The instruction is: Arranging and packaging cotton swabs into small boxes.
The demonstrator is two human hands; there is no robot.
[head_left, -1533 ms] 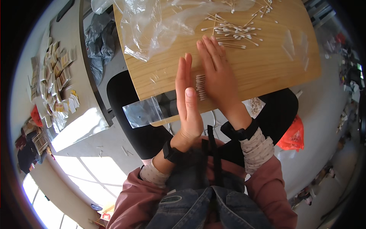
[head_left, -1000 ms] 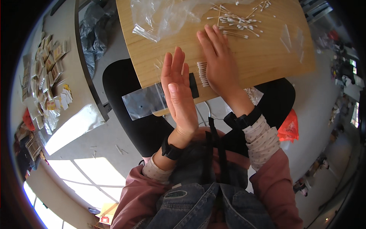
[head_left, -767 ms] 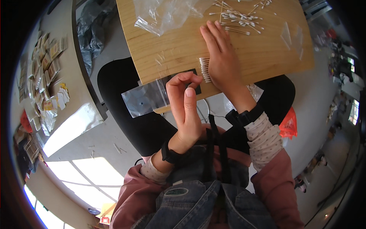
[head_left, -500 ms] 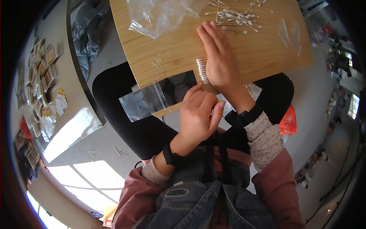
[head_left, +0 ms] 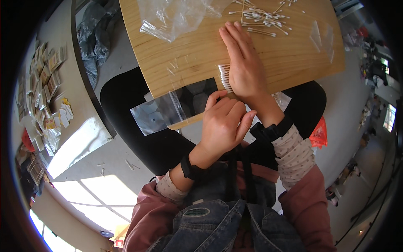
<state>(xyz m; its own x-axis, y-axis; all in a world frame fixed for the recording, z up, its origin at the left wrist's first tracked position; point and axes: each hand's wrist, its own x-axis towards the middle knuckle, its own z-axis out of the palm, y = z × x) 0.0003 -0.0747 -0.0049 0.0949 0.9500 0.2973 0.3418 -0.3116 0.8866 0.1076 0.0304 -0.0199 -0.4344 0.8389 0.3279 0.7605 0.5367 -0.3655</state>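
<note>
A neat row of white-tipped cotton swabs (head_left: pixel 224 77) lies side by side on the wooden board (head_left: pixel 180 63), near its front edge. My right hand (head_left: pixel 247 71) rests flat along the right side of this row with fingers stretched forward. It covers the swabs' other ends. My left hand (head_left: pixel 224 126) is at the board's front edge, its index finger bent against the near end of the row. Its other fingers curl loosely, the thumb stands apart, and no held thing shows. Left of the row lies a clear zip bag (head_left: pixel 157 113) with a dark patterned part, overhanging the edge.
Loose cotton swabs (head_left: pixel 264 19) are heaped at the board's far side, beside a crumpled clear plastic bag (head_left: pixel 176 17). Clear plastic pieces (head_left: pixel 321 40) lie at the right. Many filled packets (head_left: pixel 46 80) cover a surface at far left. A red bag (head_left: pixel 319 133) is down at right.
My left hand has shifted slightly right and its index finger has come closer to the near end of the swab row. My right hand stays almost in place.
</note>
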